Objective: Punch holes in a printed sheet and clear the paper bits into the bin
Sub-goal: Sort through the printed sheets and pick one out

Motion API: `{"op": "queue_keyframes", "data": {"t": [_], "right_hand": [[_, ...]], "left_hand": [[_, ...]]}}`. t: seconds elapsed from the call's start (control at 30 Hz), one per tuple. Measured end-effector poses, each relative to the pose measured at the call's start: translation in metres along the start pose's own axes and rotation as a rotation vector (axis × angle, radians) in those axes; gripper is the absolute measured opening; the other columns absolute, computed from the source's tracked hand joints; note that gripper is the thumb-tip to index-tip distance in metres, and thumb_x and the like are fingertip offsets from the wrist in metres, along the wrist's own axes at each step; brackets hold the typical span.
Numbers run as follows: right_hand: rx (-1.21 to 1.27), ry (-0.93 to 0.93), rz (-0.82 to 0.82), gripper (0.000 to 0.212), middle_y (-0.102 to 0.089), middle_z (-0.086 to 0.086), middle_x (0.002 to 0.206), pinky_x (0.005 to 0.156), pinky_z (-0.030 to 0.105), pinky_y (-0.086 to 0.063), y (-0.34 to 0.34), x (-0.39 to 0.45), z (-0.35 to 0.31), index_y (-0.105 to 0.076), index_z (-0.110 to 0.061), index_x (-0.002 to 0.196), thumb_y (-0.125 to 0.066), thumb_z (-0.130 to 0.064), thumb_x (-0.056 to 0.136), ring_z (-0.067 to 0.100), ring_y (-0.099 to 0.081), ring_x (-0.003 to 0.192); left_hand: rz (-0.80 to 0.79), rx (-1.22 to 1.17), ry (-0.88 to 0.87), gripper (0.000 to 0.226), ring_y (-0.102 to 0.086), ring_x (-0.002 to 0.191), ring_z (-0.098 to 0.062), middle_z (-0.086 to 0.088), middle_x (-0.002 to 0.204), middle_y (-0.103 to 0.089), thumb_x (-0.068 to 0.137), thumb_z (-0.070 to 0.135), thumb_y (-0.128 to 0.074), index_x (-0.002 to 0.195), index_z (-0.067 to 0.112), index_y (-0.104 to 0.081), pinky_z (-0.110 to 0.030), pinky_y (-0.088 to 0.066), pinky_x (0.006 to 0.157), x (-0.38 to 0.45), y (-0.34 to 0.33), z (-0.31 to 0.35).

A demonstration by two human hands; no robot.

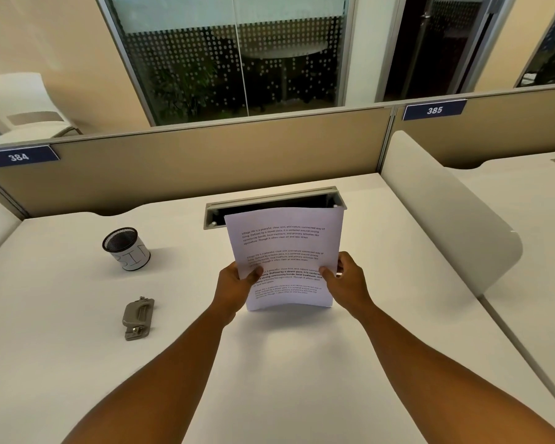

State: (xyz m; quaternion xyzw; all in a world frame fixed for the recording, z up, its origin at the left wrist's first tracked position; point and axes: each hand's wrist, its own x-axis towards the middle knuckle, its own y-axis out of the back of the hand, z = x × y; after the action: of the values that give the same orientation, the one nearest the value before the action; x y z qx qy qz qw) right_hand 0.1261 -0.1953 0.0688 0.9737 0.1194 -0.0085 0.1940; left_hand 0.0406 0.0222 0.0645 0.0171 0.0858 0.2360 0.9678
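The printed sheet (282,251) is held up in the air above the middle of the white desk (302,363), facing the person, with several short blocks of text running across it. Its lower edge bows slightly and casts a soft shadow on the desk below. The left hand (234,283) grips the sheet's left edge, thumb pressed on the front and fingers curled behind. The right hand (346,280) holds the right edge the same way, thumb on the printed side and fingers wrapped round the back. Both forearms reach in from the bottom of the view.

Well to the left of the sheet, a grey metal hole punch (138,318) lies on the desk, apart from both hands. Farther back on the left stands a small black mesh cup (126,248) wrapped in a white paper band with "BIN" written on it by hand.

Behind the sheet, a long cable slot (269,201) is set into the desk, its top partly hidden by the paper. A tan partition (205,161) runs along the back, carrying blue labels reading 384 (19,157) and 385 (434,109).
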Motion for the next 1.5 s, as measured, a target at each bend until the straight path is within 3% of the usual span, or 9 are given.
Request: {"op": "queue_keyframes", "data": {"t": [0.17,0.37,0.6,0.7,0.83,0.97,1.17,1.37,1.5], "right_hand": [[-0.014,0.028,0.0,0.021,-0.064,0.008,0.118,0.084,0.032,-0.053,0.001,0.002,-0.005,-0.053,-0.01,0.111,-0.06,-0.011,0.092,0.027,-0.061,0.101],[-0.008,0.037,-0.018,0.024,-0.063,0.005,0.115,0.085,0.034,-0.053,0.0,0.004,-0.01,-0.053,-0.009,0.114,-0.062,-0.013,0.091,0.023,-0.059,0.098],[-0.01,0.0,-0.04,0.029,-0.063,0.007,0.119,0.086,0.033,-0.053,-0.004,0.002,0.002,-0.053,-0.01,0.118,-0.062,-0.014,0.091,0.024,-0.059,0.101],[-0.02,0.002,-0.048,0.029,-0.063,0.006,0.117,0.085,0.033,-0.054,-0.006,0.003,0.005,-0.053,-0.011,0.119,-0.062,-0.015,0.092,0.023,-0.06,0.1],[-0.011,0.013,-0.033,0.024,-0.064,0.002,0.107,0.081,0.033,-0.055,-0.005,0.006,0.004,-0.056,-0.009,0.114,-0.062,-0.015,0.091,0.023,-0.063,0.094],[0.084,-0.01,-0.003,0.017,-0.067,0.004,0.103,0.08,0.034,-0.055,-0.001,0.012,-0.001,-0.058,-0.011,0.107,-0.062,-0.013,0.091,0.024,-0.066,0.094],[0.331,-0.1,0.053,0.022,-0.068,0.004,0.109,0.084,0.038,-0.056,0.01,0.026,-0.008,-0.058,-0.017,0.109,-0.066,-0.014,0.088,0.022,-0.066,0.096],[0.556,-0.19,0.082,0.024,-0.069,0.005,0.111,0.089,0.042,-0.056,0.013,0.03,-0.008,-0.061,-0.019,0.105,-0.071,-0.013,0.084,0.024,-0.066,0.101],[0.777,-0.28,0.02,0.038,-0.067,0.005,0.119,0.091,0.044,-0.054,0.009,0.028,-0.008,-0.059,-0.015,0.122,-0.067,-0.006,0.086,0.024,-0.065,0.107]], "left_hand": [[0.01,0.005,-0.014,0.016,-0.07,0.094,-0.019,0.005,0.104,-0.073,0.093,0.016,-0.066,0.108,0.023,-0.066,-0.032,-0.058,0.08,0.001,0.005,0.002],[0.004,-0.001,0.004,0.021,-0.068,0.092,-0.013,0.005,0.106,-0.071,0.092,0.014,-0.066,0.112,0.021,-0.064,-0.022,-0.058,0.068,0.001,0.006,0.002],[-0.059,0.075,0.086,0.039,-0.062,0.11,-0.028,-0.004,0.122,-0.068,0.091,0.017,-0.068,0.129,0.014,-0.059,-0.047,-0.05,0.1,0.001,0.008,-0.009],[-0.059,0.087,0.104,0.036,-0.061,0.109,-0.028,-0.003,0.121,-0.066,0.094,0.014,-0.065,0.129,0.014,-0.058,-0.045,-0.051,0.096,0.001,0.005,-0.009],[-0.053,0.067,0.079,0.025,-0.068,0.096,-0.018,0.003,0.108,-0.07,0.095,0.013,-0.062,0.12,0.016,-0.061,-0.028,-0.059,0.076,0.002,0.007,-0.007],[-0.027,0.011,0.065,0.018,-0.074,0.087,-0.016,0.001,0.102,-0.075,0.093,0.017,-0.066,0.111,0.015,-0.067,-0.023,-0.059,0.066,0.003,0.011,0.001],[0.037,-0.064,0.114,0.026,-0.073,0.086,-0.019,-0.001,0.098,-0.077,0.086,0.023,-0.075,0.108,0.013,-0.069,-0.027,-0.059,0.07,0.008,0.019,0.004],[0.122,-0.266,0.167,0.044,-0.067,0.099,-0.018,-0.005,0.109,-0.072,0.084,0.024,-0.077,0.123,0.016,-0.06,-0.032,-0.053,0.086,0.009,0.017,0.005],[0.12,-0.394,0.16,0.046,-0.067,0.103,-0.018,-0.004,0.114,-0.071,0.085,0.02,-0.076,0.127,0.014,-0.06,-0.037,-0.051,0.099,0.008,0.01,0.009]]}}
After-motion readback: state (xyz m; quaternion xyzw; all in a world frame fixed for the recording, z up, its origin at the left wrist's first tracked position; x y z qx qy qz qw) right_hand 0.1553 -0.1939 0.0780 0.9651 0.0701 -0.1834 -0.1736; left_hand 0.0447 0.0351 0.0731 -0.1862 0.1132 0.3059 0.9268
